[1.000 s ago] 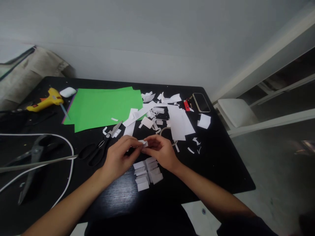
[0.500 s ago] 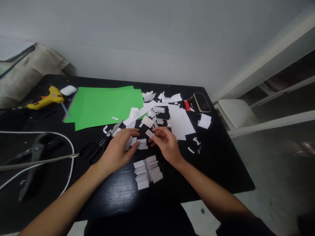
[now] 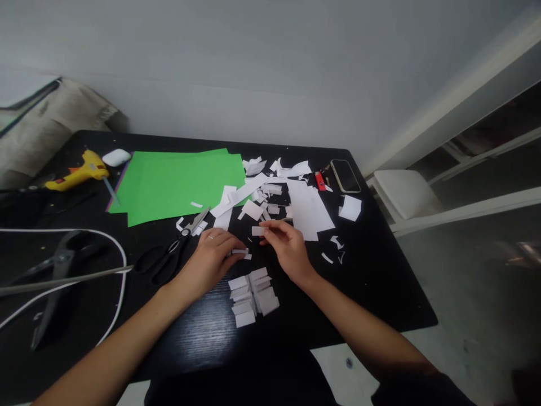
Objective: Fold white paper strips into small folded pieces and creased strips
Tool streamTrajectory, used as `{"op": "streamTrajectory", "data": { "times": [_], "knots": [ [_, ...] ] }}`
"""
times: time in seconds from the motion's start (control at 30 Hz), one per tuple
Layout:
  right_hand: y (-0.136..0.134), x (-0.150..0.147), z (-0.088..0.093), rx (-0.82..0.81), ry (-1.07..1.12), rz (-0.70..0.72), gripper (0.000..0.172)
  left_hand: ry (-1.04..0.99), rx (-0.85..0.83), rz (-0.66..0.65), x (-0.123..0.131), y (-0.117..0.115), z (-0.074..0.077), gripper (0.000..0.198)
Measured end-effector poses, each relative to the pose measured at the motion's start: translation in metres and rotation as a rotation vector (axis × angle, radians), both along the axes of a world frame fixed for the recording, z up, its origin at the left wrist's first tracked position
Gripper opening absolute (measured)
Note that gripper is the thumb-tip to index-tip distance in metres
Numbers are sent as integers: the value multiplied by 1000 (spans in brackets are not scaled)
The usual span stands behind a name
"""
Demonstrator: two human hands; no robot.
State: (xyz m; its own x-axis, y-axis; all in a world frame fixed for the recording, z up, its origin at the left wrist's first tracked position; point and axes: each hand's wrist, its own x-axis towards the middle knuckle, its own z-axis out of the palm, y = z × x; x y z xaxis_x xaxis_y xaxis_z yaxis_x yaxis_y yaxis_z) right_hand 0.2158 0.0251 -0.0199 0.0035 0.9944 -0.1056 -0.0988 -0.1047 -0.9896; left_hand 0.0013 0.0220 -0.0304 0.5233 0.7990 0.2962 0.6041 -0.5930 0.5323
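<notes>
Between the thumb and fingers of my right hand (image 3: 287, 248) is a small white folded paper piece (image 3: 258, 231), held a little above the black table. My left hand (image 3: 211, 256) is closed on another folded white paper piece (image 3: 242, 252), whose right end sticks out past the fingertips. Just below both hands lies a cluster of folded white paper pieces (image 3: 254, 293), set in two columns. Black-handled scissors (image 3: 177, 245) lie left of my left hand, blades partly spread and pointing away. Paper scraps (image 3: 253, 210) are scattered beyond my hands.
Green sheets (image 3: 181, 183) cover the back left. A yellow glue gun (image 3: 82, 171), a white mouse-like object (image 3: 116, 157) and a white cable (image 3: 122, 270) lie on the left. White sheets (image 3: 304, 211), a red lighter (image 3: 320, 181) and a phone (image 3: 345, 176) are at the right.
My left hand has closed on the folded paper that lay by its fingers. The paper in my right hand has turned to lie level; that hand has barely moved.
</notes>
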Motion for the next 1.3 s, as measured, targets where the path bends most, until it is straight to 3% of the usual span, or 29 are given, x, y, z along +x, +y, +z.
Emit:
{"op": "streamTrajectory", "data": {
  "times": [0.17, 0.3, 0.43, 0.63, 0.87, 1.07, 1.3],
  "knots": [
    [0, 0, -1, -6, 13, 5, 20, -160, 45, 68, -4, 1, 5, 8],
    [-2, -3, -5, -16, 68, 24, 27, -305, -14, 151, -4, -2, 12, 14],
    [-8, -6, -5, -46, 100, 115, 27, -387, -31, 122, -1, -6, 15, 10],
    [-11, -7, 0, -77, 140, 201, 24, -360, 87, 83, 0, -5, 15, 11],
    [-10, -3, 6, -103, 191, 260, 21, -375, 12, 72, 1, -7, 18, 13],
    [-11, -5, 6, -99, 233, 281, 24, -406, -37, 69, 0, -7, 19, 14],
    [-13, -7, 5, -88, 182, 232, 25, -405, 43, 21, 0, -9, 20, 7]
  ]
}}
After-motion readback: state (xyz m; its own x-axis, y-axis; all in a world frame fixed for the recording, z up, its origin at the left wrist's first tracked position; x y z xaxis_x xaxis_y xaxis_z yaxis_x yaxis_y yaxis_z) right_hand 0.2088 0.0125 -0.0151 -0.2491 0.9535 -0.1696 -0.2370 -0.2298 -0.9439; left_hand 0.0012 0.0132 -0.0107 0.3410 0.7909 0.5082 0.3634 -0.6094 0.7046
